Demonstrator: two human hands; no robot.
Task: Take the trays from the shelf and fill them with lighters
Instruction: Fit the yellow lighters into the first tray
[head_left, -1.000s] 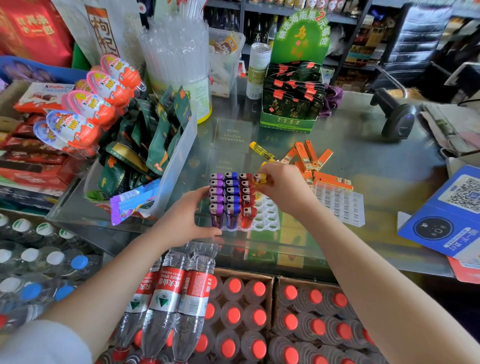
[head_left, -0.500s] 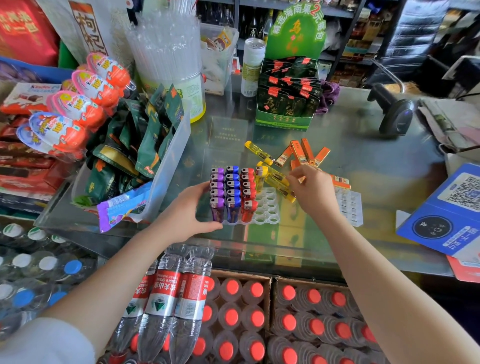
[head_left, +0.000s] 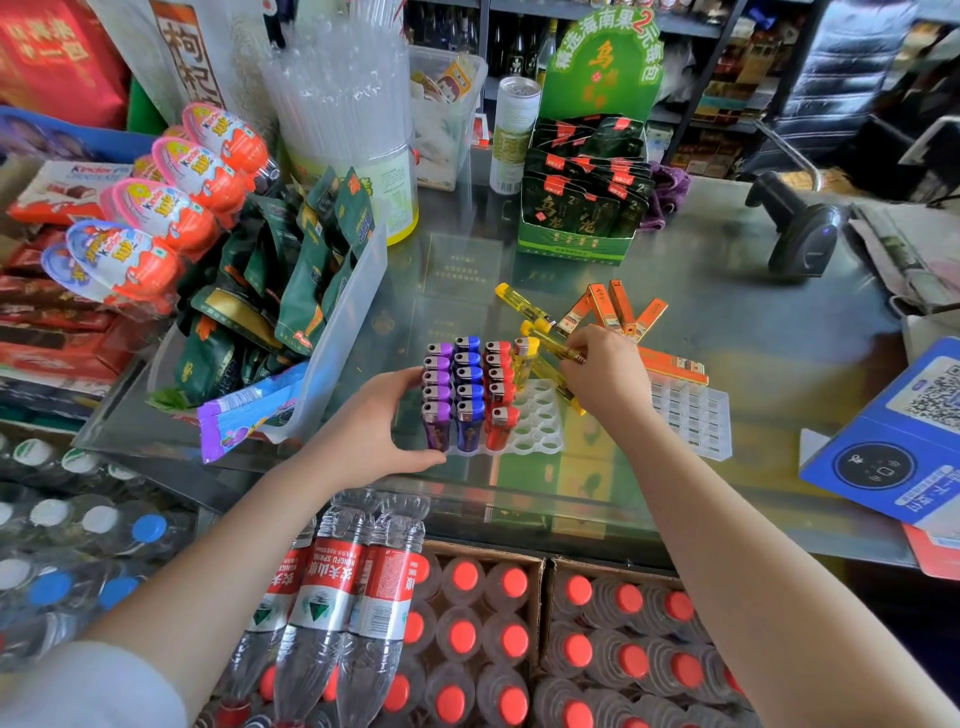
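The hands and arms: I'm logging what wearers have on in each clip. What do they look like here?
Both forearms are bare, with no watch, bracelet or glove visible. The left hand and right hand show no rings that I can see. A white short sleeve covers the left upper arm; the right sleeve is out of frame.

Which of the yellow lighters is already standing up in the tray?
The yellow lighter at the far end of the white tray, right beside the red row. It stands upright in a slot; the other yellow ones lie flat on the glass counter.
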